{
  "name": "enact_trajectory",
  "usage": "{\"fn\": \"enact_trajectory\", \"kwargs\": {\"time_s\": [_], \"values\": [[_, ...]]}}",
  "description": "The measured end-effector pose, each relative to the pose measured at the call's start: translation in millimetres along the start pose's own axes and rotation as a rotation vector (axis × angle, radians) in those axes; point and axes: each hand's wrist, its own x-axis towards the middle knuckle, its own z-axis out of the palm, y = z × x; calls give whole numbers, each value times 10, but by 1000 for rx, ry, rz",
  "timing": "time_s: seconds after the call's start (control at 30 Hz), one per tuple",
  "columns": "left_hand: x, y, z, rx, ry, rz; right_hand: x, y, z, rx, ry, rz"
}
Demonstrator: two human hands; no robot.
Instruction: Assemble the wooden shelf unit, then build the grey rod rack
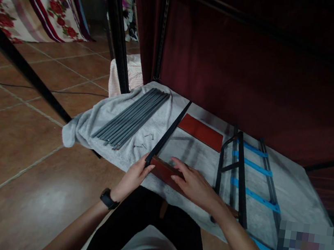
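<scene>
A reddish-brown board (166, 173) stands on its long edge at the near side of the cloth-covered surface. Its left end meets a long black metal bar (168, 135). My left hand (136, 174), with a dark watch on the wrist, is closed around that corner, gripping the bar's near end, its thumb by the board. My right hand (194, 184) straddles the board's upper edge, thumb on the near face and fingers beyond it. Several small screws (149, 136) lie left of the bar. A flat orange-red board (201, 132) rests farther back.
Several grey rods (132, 116) lie bundled on the grey cloth (84, 126) at left. Black frame pieces (241, 181) with blue slats (257, 167) stand to the right. Black uprights (115, 26) and a dark red curtain (240, 69) border the surface. A cable (35, 88) crosses the tiled floor.
</scene>
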Motion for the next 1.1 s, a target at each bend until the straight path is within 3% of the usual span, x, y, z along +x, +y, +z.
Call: {"fn": "enact_trajectory", "kwargs": {"time_s": [0.27,0.47,0.53,0.63,0.7,0.87,0.97,1.1], "values": [[-41,30,-72,115,-54,35,570,-255,34,-252,-181,-177],[16,-73,-252,109,-109,131,692,-324,83,-359,-182,-197],[84,-186,-365,111,-29,95,687,-320,90,-368,-167,-195],[226,-424,-517,204,182,-30,681,-300,93,-365,-168,-202],[343,-581,-564,297,205,-38,683,-293,89,-364,-173,-201],[644,-790,-508,531,51,77,697,-290,86,-361,-189,-204],[745,-806,-463,592,-56,123,694,-281,100,-367,-187,-208],[775,-765,-458,650,-95,126,679,-275,106,-364,-176,-211]]}}
